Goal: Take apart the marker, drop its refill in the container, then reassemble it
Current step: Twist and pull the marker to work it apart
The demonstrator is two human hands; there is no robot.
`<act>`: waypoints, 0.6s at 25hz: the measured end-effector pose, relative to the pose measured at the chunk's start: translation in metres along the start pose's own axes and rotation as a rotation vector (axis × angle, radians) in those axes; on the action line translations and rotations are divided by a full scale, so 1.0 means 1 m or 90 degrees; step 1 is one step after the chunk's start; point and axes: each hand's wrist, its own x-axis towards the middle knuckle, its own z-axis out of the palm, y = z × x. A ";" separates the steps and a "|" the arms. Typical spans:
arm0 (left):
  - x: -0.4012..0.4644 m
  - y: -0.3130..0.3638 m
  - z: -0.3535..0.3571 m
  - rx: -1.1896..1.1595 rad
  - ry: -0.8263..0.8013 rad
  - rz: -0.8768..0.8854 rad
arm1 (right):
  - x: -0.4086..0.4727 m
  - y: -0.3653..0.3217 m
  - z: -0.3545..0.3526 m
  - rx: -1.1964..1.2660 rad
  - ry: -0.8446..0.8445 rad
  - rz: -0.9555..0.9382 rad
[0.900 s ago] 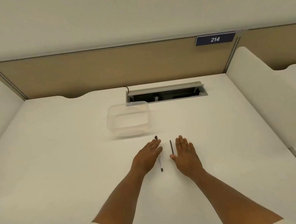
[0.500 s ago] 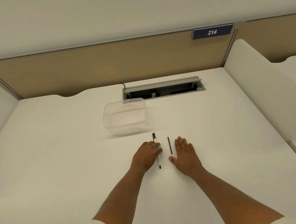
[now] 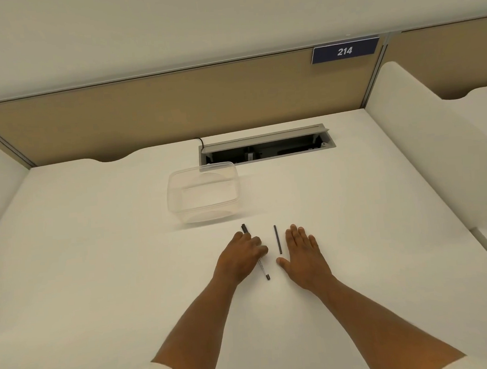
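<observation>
Marker [image 3: 263,269] under curled left hand [image 3: 239,259], refill [image 3: 277,239] beside flat right hand [image 3: 303,256].

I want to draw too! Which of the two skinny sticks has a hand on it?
The marker, the longer one. The left hand curls over its middle. The short dark stick lies bare beside the flat right hand.

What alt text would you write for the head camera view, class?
A person's left hand curls over a marker on a white desk, while the right hand lies flat beside a thin dark rod. An empty clear container stands just beyond.
</observation>
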 end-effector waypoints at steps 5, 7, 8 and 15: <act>-0.004 -0.001 -0.002 0.038 -0.001 0.033 | -0.003 0.001 0.000 -0.003 0.000 -0.008; -0.009 -0.003 -0.005 0.026 0.001 0.008 | -0.004 0.002 0.000 0.024 0.008 -0.003; -0.011 -0.005 -0.006 0.024 0.011 -0.010 | -0.004 0.001 -0.002 0.055 0.017 0.003; -0.025 -0.024 -0.031 -0.056 0.009 -0.121 | 0.004 -0.017 -0.023 0.216 0.199 -0.012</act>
